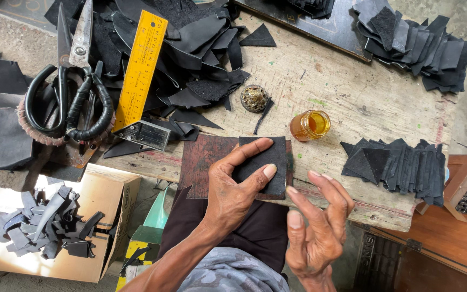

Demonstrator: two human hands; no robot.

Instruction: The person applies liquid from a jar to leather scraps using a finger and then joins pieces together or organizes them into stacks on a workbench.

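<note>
Worn wooden tabletop [352,97], black scraps heaped far side. Left hand [233,189] presses black leather piece [266,162] flat on reddish board [201,162], near edge. Right hand [317,227] hovers released, empty. Risk: open amber glue jar [310,125] just beside; careless knock spills it.

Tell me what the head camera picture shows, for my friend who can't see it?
A person's left hand presses a square black piece flat on a dark board at the edge of a worn wooden table, while the right hand hovers open beside it. Around them lie big scissors, a yellow ruler, a small jar of amber liquid and piles of black scraps.
</note>
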